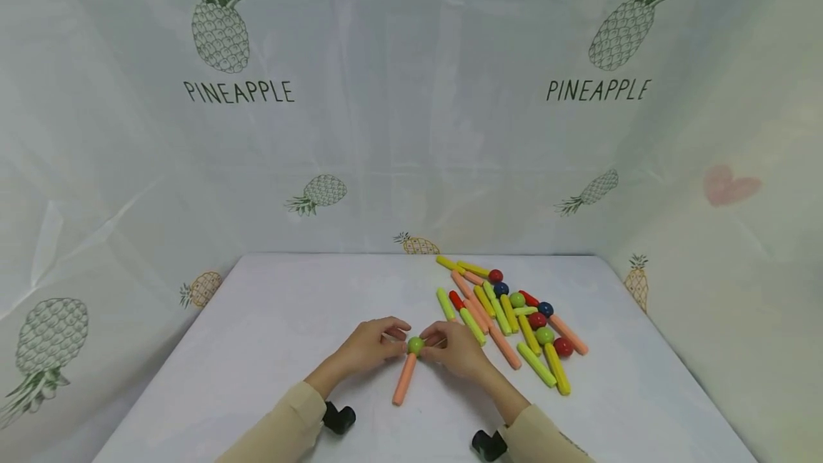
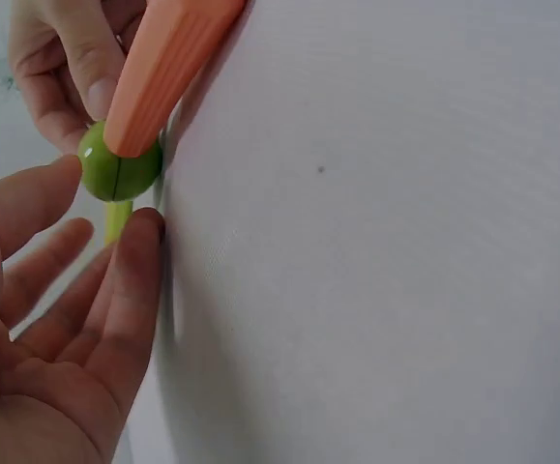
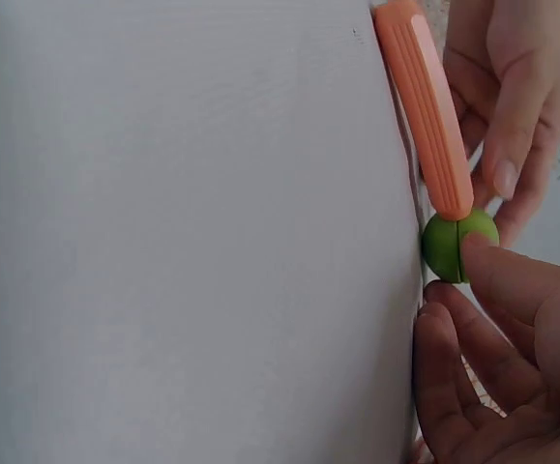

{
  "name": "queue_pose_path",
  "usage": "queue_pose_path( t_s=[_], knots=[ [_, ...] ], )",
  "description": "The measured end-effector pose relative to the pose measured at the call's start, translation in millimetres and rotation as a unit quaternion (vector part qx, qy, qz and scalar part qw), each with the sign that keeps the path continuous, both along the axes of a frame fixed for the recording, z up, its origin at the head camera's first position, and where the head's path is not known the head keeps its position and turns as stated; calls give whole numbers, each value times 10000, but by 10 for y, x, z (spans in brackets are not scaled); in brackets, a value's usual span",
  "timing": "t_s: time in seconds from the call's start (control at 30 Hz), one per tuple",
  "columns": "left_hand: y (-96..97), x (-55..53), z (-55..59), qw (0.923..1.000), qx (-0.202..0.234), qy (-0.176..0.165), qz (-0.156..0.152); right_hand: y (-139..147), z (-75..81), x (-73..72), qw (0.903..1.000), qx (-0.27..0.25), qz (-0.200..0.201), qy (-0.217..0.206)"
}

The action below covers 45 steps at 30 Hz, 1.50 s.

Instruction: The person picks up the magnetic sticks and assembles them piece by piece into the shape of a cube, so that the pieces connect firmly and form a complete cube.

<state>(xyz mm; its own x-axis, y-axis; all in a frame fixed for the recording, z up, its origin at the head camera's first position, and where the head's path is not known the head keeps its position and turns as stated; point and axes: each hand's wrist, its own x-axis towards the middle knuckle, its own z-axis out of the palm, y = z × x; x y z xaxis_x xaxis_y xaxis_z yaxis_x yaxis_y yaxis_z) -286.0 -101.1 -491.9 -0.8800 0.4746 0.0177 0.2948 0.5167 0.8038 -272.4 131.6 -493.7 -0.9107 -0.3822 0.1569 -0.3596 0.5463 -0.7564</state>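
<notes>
A salmon-coloured ridged rod (image 1: pixel 404 380) lies on the table, its far end against a green ball (image 1: pixel 416 345). My right hand (image 1: pixel 458 350) pinches the ball; the right wrist view shows the thumb (image 3: pixel 512 275) over its side and the forefinger curled near its underside. Around the other side is my left hand (image 1: pixel 373 346), its fingers loosely spread, thumb tip (image 2: pixel 62 184) right beside the ball. Whether that thumb touches the ball, I cannot tell. Below the ball in the left wrist view shows a yellow-green piece (image 2: pixel 117 220); whether it joins the ball is unclear.
To the right on the white table (image 1: pixel 257 320) lie several loose rods, among them a lime rod (image 1: pixel 536 365) and a yellow rod (image 1: pixel 556 370). Red, blue and green balls lie among them, including a red ball (image 1: pixel 563 347). A pineapple-printed curtain (image 1: pixel 411 127) hangs behind.
</notes>
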Motion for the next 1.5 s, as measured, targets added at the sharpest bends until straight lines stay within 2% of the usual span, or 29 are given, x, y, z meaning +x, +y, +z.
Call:
queue_pose_path(
  t_s=[0.17, 0.33, 0.5, 0.6, 0.7, 0.8, 0.9, 1.17, 1.3, 1.4, 1.5],
  knots=[
    [46, -58, -8, 9993, 186, -308, -41, -32, -10, -10, 9999, 49, -77, -64],
    [75, -53, -13, 9988, 334, -339, -89, -14, 13, 7, 9996, 260, -130, 27],
    [62, -57, -49, 9991, 311, -262, -111, 150, 107, 112, 9958, 686, -87, 602],
    [35, -61, -72, 9999, 83, -134, -61, 312, 172, 196, 9887, 1077, -193, 1022],
    [3, -59, -84, 9999, -153, 20, -4, 471, 221, 285, 9801, 1572, -444, 1127],
    [-31, -40, -85, 9998, -195, 89, 27, 588, 256, 361, 9721, 2026, -691, 955],
    [-55, -16, -74, 9998, -171, 99, 44, 672, 273, 426, 9683, 2279, -788, 655],
    [-73, 30, -55, 9999, -50, 105, 44, 830, 230, 521, 9759, 2063, -677, -218],
    [-79, 52, -43, 9999, 76, 92, 38, 904, 209, 526, 9775, 2001, -596, -313],
    [-90, 56, -52, 9999, 92, 81, 55, 930, 189, 500, 9762, 2094, -548, -154],
    [-107, 54, -77, 9999, 91, 11, 109, 884, 177, 461, 9709, 2296, -686, 42]
  ],
)
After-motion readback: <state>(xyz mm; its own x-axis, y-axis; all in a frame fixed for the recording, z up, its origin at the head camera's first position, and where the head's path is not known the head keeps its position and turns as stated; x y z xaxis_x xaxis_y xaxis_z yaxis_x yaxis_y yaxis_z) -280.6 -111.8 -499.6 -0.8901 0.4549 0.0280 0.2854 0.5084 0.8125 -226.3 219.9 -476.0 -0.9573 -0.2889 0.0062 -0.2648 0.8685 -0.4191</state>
